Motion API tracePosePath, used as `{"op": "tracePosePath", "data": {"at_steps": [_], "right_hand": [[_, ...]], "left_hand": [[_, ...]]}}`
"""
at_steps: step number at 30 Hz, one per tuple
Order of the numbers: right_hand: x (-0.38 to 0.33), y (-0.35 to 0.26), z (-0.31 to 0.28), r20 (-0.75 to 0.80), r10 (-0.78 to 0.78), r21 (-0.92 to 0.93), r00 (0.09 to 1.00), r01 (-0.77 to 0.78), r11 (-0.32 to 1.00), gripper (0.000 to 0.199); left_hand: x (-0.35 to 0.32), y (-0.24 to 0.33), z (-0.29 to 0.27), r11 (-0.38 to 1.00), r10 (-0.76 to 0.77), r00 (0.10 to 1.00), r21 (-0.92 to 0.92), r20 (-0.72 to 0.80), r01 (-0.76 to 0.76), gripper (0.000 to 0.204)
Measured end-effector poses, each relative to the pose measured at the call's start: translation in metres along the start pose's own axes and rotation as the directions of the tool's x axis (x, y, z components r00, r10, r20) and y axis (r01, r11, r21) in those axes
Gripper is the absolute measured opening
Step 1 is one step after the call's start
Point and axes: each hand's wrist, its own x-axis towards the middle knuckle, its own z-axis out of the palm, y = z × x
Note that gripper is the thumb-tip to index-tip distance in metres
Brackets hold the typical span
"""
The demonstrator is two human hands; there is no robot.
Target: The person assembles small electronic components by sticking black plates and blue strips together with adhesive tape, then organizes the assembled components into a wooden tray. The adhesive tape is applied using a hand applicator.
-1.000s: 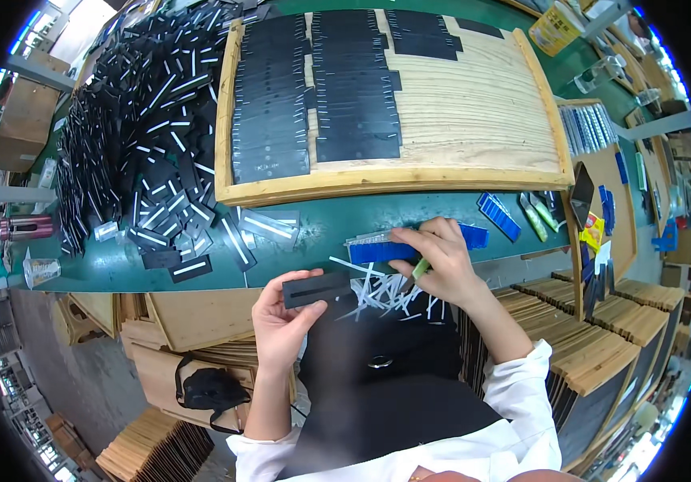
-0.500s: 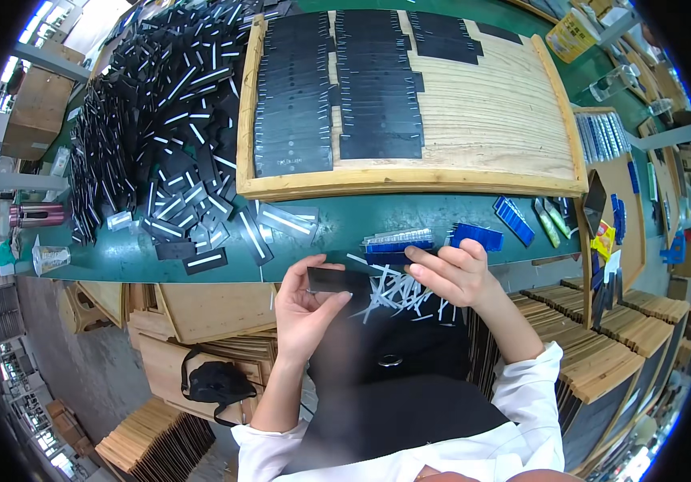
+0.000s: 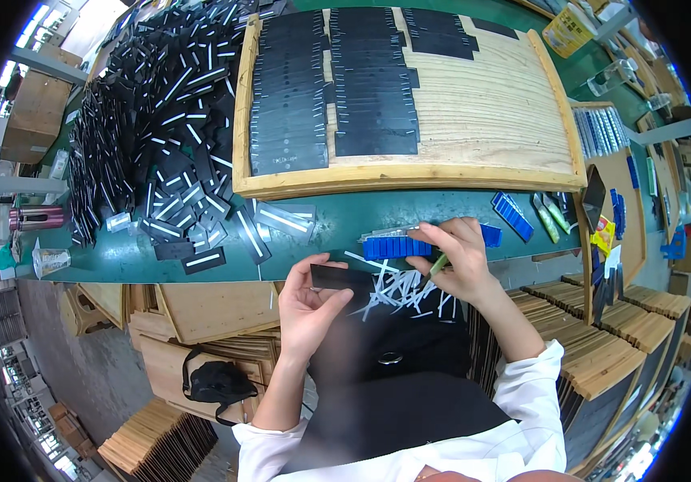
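My left hand (image 3: pixel 303 317) holds a small black rectangular sheet (image 3: pixel 331 277) between thumb and fingers, just off the table's front edge. My right hand (image 3: pixel 466 265) has its thumb and forefinger closed at the right end of a ribbed blue strip block (image 3: pixel 392 247) with a clear top layer. A thin green piece (image 3: pixel 439 263) sticks out of the same hand; what it belongs to is hidden. Under the block and between my hands, narrow white strips (image 3: pixel 405 291) lie in a loose heap over my dark apron (image 3: pixel 409 418).
A wooden-framed board (image 3: pixel 490 120) carries overlapping rows of black sheets. To its left piles a large heap of black pieces with white strips (image 3: pixel 177 104). Another blue block (image 3: pixel 512 217) and green-handled tools (image 3: pixel 550 221) lie right. Stacked boards (image 3: pixel 594 353) stand below.
My right hand has shifted its grip on the blue block, which now shows more of its blue face. A green piece now shows in that hand. The left hand keeps its sheet.
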Motion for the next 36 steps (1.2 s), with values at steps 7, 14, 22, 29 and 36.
{"op": "tracePosePath", "data": {"at_steps": [7, 14, 22, 29, 36], "right_hand": [[-0.002, -0.008, -0.011, -0.035, -0.430, -0.271, 0.902, 0.406, 0.873, 0.052], [0.019, -0.045, -0.010, -0.172, -0.113, 0.184, 0.979, 0.144, 0.972, 0.065], [0.033, -0.044, -0.008, -0.096, -0.080, 0.204, 0.992, 0.098, 0.974, 0.067], [0.035, -0.044, -0.005, -0.163, -0.094, 0.216, 0.982, 0.129, 0.968, 0.068], [0.037, -0.044, -0.003, -0.206, -0.076, 0.230, 0.976, 0.124, 0.965, 0.071]], "left_hand": [[-0.002, 0.009, 0.011, 0.999, -0.036, 0.999, -0.037, 0.014, 0.036, 0.064], [-0.002, 0.014, 0.022, 0.978, 0.187, 0.970, 0.059, 0.152, -0.198, 0.066], [-0.001, 0.022, 0.024, 0.976, 0.197, 0.966, 0.065, 0.167, -0.210, 0.065], [0.000, 0.019, 0.022, 0.965, 0.234, 0.954, 0.076, 0.188, -0.251, 0.065], [0.003, 0.018, 0.027, 0.983, 0.170, 0.971, 0.047, 0.166, -0.180, 0.068]]}}
